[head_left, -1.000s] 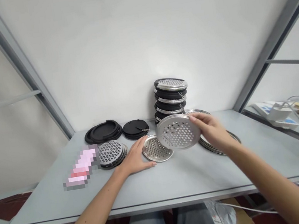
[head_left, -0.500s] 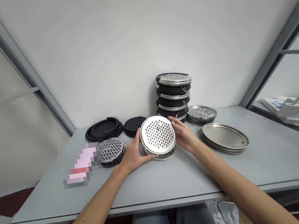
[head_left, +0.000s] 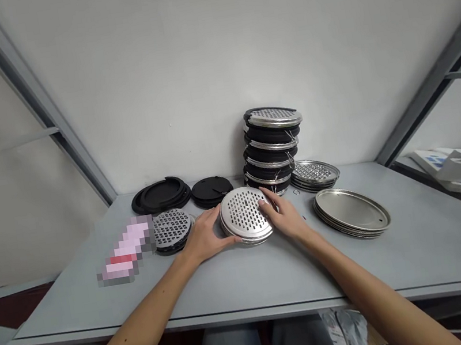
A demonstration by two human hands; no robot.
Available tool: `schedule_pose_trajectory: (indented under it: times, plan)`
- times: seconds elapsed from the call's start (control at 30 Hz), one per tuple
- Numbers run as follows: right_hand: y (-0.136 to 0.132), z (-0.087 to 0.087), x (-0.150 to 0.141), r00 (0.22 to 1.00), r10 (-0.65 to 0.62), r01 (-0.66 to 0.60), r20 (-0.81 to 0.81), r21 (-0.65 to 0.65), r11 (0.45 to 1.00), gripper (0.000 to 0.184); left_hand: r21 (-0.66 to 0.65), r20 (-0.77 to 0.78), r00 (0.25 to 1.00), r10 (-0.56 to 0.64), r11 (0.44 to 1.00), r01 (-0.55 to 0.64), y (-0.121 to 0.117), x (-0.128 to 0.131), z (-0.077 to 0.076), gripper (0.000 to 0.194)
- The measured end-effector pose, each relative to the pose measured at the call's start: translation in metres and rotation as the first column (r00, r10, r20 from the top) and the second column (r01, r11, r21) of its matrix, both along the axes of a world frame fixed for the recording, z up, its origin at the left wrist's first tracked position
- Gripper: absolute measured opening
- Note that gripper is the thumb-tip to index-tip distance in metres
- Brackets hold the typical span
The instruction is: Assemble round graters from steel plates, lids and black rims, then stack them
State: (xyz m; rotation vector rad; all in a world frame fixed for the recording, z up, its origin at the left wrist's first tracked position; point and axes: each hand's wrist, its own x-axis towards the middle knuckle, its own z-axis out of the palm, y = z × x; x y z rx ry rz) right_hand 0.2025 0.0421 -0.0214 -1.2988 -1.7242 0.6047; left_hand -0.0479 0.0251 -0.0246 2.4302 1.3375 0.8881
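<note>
Gripping a silver disc (head_left: 245,211) at both sides, a person seated at a gray bench (head_left: 274,282) holds it low over the middle of the surface. The round metal piece is bright and thin-edged, its face punched with neat rows of short dark slots, and more silver rims show just beneath it, below its near edge. The left hand (head_left: 205,236) spreads in a wide C around the left rim, thumb along the near edge; the right hand (head_left: 282,217) is curled closer, thumb pressed on the face and fingers bent over the far right rim.

Behind the hands, black rounds alternate with silver rims in a tall stack (head_left: 273,154) trimmed with wire clips; its topmost black ring encircles a perforated silver plate. To the right, a pile of plain plates (head_left: 353,211) shows a shallow raised rim and small holes near the edge, with toothed grater discs (head_left: 313,173) piled beyond. At left lie black rings (head_left: 159,195), flat black discs (head_left: 212,190) and a pile of perforated plates (head_left: 172,227). Below the bench sits a plastic bag (head_left: 347,332), its contents impossible to make out.
</note>
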Motion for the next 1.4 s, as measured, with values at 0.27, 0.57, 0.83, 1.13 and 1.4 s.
schedule_pose_trajectory:
  times: [0.27, 0.57, 0.83, 1.13, 1.4]
  plan:
    - [0.007, -0.006, 0.0, 0.99, 0.046, -0.053, 0.131, 0.05, 0.997, 0.051, 0.051, -0.123, 0.992, -0.013, 0.998, 0.019, 0.001, 0.001, -0.005, 0.095]
    - [0.017, -0.021, -0.001, 0.978, 0.05, -0.066, 0.2, 0.072, 0.995, 0.047, 0.046, -0.179, 0.984, -0.008, 0.999, 0.017, 0.003, 0.004, -0.01, 0.096]
    - [0.014, -0.016, -0.001, 0.958, 0.099, -0.125, 0.268, 0.082, 0.989, 0.034, -0.041, -0.122, 0.992, -0.033, 0.999, 0.028, 0.003, 0.003, -0.012, 0.093]
    - [0.017, -0.02, -0.002, 0.952, 0.045, -0.081, 0.303, 0.109, 0.991, 0.033, -0.003, -0.056, 0.998, -0.03, 1.0, 0.03, 0.004, 0.004, -0.016, 0.087]
    - [0.021, -0.027, -0.002, 0.934, 0.01, -0.043, 0.357, 0.086, 0.995, 0.039, -0.057, -0.138, 0.99, 0.015, 0.998, -0.023, 0.005, 0.004, -0.02, 0.093]
